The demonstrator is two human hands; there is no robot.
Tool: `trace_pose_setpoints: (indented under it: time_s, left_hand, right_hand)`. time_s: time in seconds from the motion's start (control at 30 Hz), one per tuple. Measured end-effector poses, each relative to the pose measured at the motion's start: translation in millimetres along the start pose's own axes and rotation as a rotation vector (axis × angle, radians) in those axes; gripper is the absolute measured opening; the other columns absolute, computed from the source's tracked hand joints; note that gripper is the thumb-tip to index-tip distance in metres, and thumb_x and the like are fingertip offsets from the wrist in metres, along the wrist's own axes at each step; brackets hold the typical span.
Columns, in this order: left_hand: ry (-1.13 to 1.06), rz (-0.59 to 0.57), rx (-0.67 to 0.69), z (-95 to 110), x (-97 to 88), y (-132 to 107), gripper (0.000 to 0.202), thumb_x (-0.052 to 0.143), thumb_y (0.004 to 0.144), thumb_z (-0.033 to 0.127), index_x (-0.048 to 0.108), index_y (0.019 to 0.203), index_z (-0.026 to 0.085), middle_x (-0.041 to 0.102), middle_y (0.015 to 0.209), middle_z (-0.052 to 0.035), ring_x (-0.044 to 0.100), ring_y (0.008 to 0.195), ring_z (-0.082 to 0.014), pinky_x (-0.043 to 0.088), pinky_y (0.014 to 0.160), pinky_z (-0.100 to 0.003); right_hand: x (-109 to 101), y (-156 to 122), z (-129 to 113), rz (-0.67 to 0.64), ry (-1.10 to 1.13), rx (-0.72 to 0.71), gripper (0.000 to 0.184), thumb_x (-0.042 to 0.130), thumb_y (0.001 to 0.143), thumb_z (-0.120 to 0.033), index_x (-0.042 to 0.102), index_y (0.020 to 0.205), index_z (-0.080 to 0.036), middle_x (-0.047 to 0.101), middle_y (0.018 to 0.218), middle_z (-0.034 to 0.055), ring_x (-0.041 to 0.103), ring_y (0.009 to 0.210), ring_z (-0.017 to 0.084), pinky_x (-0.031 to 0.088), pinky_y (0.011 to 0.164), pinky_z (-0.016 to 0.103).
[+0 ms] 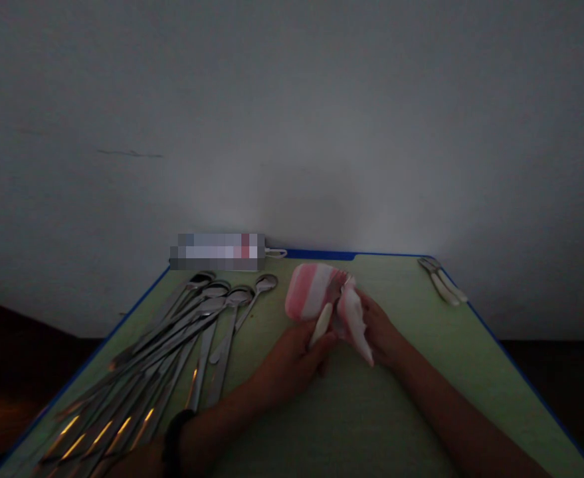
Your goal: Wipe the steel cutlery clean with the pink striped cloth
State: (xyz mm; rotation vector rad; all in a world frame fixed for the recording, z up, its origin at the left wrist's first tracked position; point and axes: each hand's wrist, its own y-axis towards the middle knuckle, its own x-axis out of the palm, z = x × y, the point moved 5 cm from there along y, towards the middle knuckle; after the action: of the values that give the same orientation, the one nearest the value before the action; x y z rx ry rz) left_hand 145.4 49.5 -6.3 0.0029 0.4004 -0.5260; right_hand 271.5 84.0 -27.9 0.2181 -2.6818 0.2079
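My left hand [299, 355] is closed around the cream handle of a fork [322, 323], in the middle of the table. Its metal head points away from me and is partly covered by a pink-and-white striped cloth [307, 292]. With my right hand [379, 330] I grip a bunched part of that cloth against the fork's head. Most of my right fingers are hidden behind the cloth. The rest of the cloth spreads to the left, beyond my left hand.
Many long-handled metal spoons [212, 305] lie in an overlapping pile on the left. Two cream-handled forks [444, 282] rest at the far right corner. A blurred-out box [216, 252] stands at the back left, against the wall [292, 133]. The green table [371, 425] has a blue edge.
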Motion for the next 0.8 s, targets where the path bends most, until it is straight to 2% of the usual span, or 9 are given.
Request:
trace_pose_setpoints:
  time_s: [0.1, 0.17, 0.3, 0.43, 0.5, 0.6, 0.7, 0.8]
  left_hand:
    - [0.028, -0.044, 0.106, 3, 5.7, -2, 0.02, 0.04, 0.085, 0.022, 0.059, 0.08, 0.017, 0.063, 0.076, -0.0027, 0.058, 0.071, -0.0167, 0.044, 0.068, -0.025]
    - [0.017, -0.061, 0.14, 3, 7.6, -4, 0.022, 0.039, 0.083, 0.017, 0.06, 0.089, 0.017, 0.065, 0.093, -0.0056, 0.058, 0.086, -0.0194, 0.042, 0.081, -0.028]
    - [-0.015, -0.055, 0.134, 2, 4.8, -4, 0.028, 0.038, 0.085, 0.019, 0.056, 0.106, 0.018, 0.061, 0.107, -0.0067, 0.056, 0.093, -0.0199, 0.039, 0.087, -0.028]
    - [-0.045, -0.05, 0.112, 5, 2.0, -4, 0.022, 0.04, 0.087, 0.024, 0.057, 0.101, 0.019, 0.062, 0.097, -0.0035, 0.055, 0.087, -0.0181, 0.039, 0.083, -0.025]
    - [-0.045, -0.04, 0.085, 4, 2.6, -5, 0.019, 0.043, 0.086, 0.027, 0.057, 0.096, 0.019, 0.06, 0.082, -0.0008, 0.053, 0.077, -0.0167, 0.04, 0.074, -0.024]
    - [-0.07, 0.017, 0.021, -1, 3.0, -5, 0.022, 0.04, 0.088, 0.034, 0.055, 0.084, 0.018, 0.048, 0.061, 0.0039, 0.044, 0.058, -0.0125, 0.036, 0.056, -0.021]
    - [-0.115, 0.103, -0.027, -4, -0.7, -3, 0.028, 0.037, 0.089, 0.039, 0.049, 0.074, 0.018, 0.042, 0.058, 0.0054, 0.038, 0.051, -0.0103, 0.031, 0.048, -0.019]
    - [-0.121, 0.178, -0.07, -6, -8.7, 1, 0.028, 0.036, 0.089, 0.042, 0.046, 0.075, 0.019, 0.04, 0.056, 0.006, 0.038, 0.048, -0.01, 0.03, 0.045, -0.019]
  right_hand:
    - [3, 1, 9, -0.145, 0.037, 0.045, 0.024, 0.069, 0.066, -0.026, 0.065, 0.089, -0.017, 0.067, 0.076, 0.002, 0.062, 0.068, 0.014, 0.049, 0.069, 0.028]
    - [6, 2, 11, -0.204, 0.079, 0.054, 0.022, 0.067, 0.069, -0.024, 0.064, 0.09, -0.017, 0.067, 0.075, 0.0014, 0.062, 0.068, 0.013, 0.048, 0.069, 0.026]
    - [10, 3, 7, -0.206, 0.208, 0.059, 0.021, 0.064, 0.073, -0.026, 0.062, 0.092, -0.018, 0.067, 0.077, 0.001, 0.062, 0.073, 0.014, 0.049, 0.071, 0.027]
    - [13, 2, 5, -0.206, 0.258, 0.08, 0.024, 0.067, 0.071, -0.028, 0.061, 0.092, -0.017, 0.067, 0.077, 0.0015, 0.063, 0.075, 0.015, 0.049, 0.074, 0.029]
    - [12, 2, 6, -0.199, 0.26, 0.092, 0.025, 0.067, 0.07, -0.029, 0.061, 0.091, -0.017, 0.067, 0.077, 0.0019, 0.063, 0.077, 0.016, 0.049, 0.075, 0.03]
    - [6, 6, 7, -0.126, 0.299, 0.084, 0.027, 0.064, 0.073, -0.034, 0.06, 0.094, -0.018, 0.067, 0.081, 0.0025, 0.063, 0.081, 0.017, 0.049, 0.076, 0.031]
    - [-3, 14, 5, -0.051, 0.385, 0.06, 0.033, 0.054, 0.077, -0.046, 0.06, 0.095, -0.019, 0.067, 0.087, 0.0028, 0.062, 0.083, 0.017, 0.05, 0.075, 0.031]
    - [-11, 18, -2, -0.022, 0.363, -0.037, 0.029, 0.053, 0.077, -0.047, 0.062, 0.088, -0.021, 0.067, 0.088, 0.0007, 0.061, 0.085, 0.016, 0.05, 0.073, 0.029]
